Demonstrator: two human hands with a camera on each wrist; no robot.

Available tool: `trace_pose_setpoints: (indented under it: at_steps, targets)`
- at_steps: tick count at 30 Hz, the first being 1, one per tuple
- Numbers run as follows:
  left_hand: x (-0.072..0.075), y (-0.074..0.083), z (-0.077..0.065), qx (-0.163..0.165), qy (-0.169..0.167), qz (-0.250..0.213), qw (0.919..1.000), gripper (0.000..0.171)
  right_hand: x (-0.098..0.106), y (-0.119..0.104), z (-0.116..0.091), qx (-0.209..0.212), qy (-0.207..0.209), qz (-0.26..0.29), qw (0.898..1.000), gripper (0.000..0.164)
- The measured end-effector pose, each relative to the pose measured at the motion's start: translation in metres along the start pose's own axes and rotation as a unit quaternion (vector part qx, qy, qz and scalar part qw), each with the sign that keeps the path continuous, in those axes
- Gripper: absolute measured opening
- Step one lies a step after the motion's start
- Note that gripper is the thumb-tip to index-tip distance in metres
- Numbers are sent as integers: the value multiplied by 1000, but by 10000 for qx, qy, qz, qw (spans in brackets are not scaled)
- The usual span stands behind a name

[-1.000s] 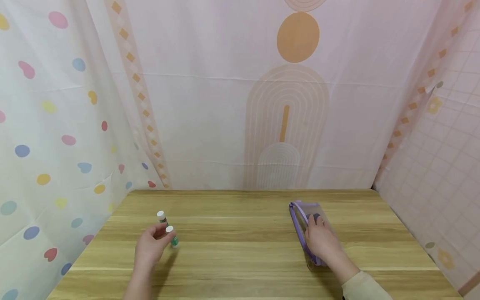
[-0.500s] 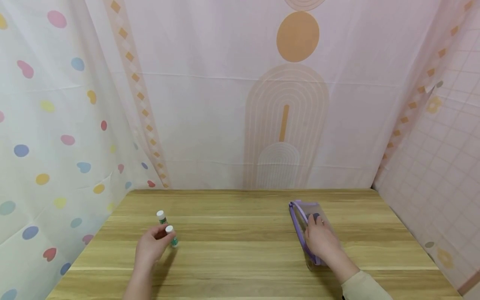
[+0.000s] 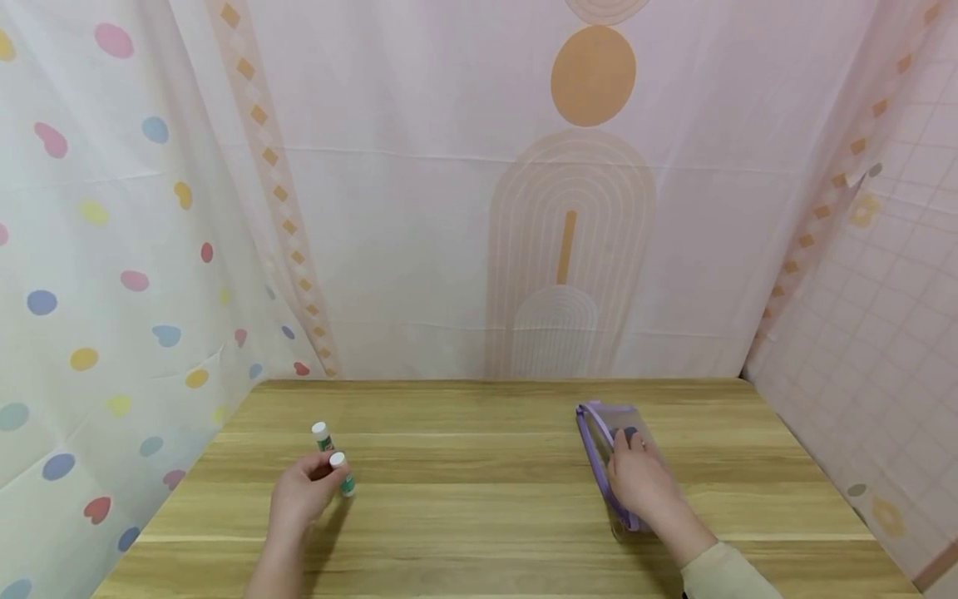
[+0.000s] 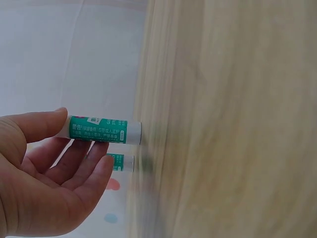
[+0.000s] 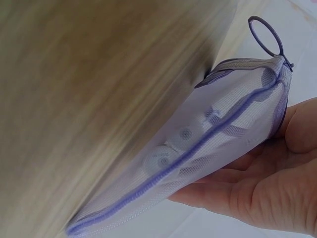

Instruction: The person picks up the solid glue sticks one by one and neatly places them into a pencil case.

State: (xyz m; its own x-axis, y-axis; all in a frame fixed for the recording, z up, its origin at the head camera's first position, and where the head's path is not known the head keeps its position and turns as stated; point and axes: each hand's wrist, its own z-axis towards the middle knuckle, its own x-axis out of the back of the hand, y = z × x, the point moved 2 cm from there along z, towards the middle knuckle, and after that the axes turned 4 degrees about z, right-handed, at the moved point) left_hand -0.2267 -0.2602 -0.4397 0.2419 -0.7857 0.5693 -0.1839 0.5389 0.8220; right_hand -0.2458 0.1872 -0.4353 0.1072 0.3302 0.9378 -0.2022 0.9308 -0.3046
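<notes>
At the left of the table, my left hand point(image 3: 299, 499) pinches a glue stick point(image 4: 101, 129) between thumb and fingers near one end. The stick has a green label and white ends and stands upright. Just behind it is a second, similar glue stick point(image 3: 323, 437), partly hidden by the fingers in the left wrist view. On the right, my right hand point(image 3: 647, 487) grips a see-through mesh zipper pouch point(image 5: 208, 144) with purple trim. Its zipper side faces left. Two round white ends point(image 5: 185, 133) show through the mesh, along with darker shapes.
The wooden table point(image 3: 464, 499) spans the space between the hands. A patterned curtain point(image 3: 419, 249) hangs along its back edge, with more cloth at both sides. A ring-shaped zipper pull point(image 5: 265, 37) sticks out from one end of the pouch.
</notes>
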Motion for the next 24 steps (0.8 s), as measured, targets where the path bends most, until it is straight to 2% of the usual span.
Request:
trace_pose_setpoints:
  at_steps: [8, 17, 20, 24]
  targets:
    - [0, -3, 1, 62, -18, -62, 10000, 44, -1, 0, 0, 9, 4, 3, 10000, 47]
    - [0, 0, -2, -17, 28, -62, 10000, 45, -1, 1, 0, -40, 43, 52, 10000, 46]
    - [0, 2, -3, -46, 22, -156, 9999, 45, 0, 0, 0, -20, 72, 28, 10000, 46]
    - [-2, 5, -4, 14, -99, -626, 9980, 45, -1, 0, 0, 184, 217, -58, 9996, 44]
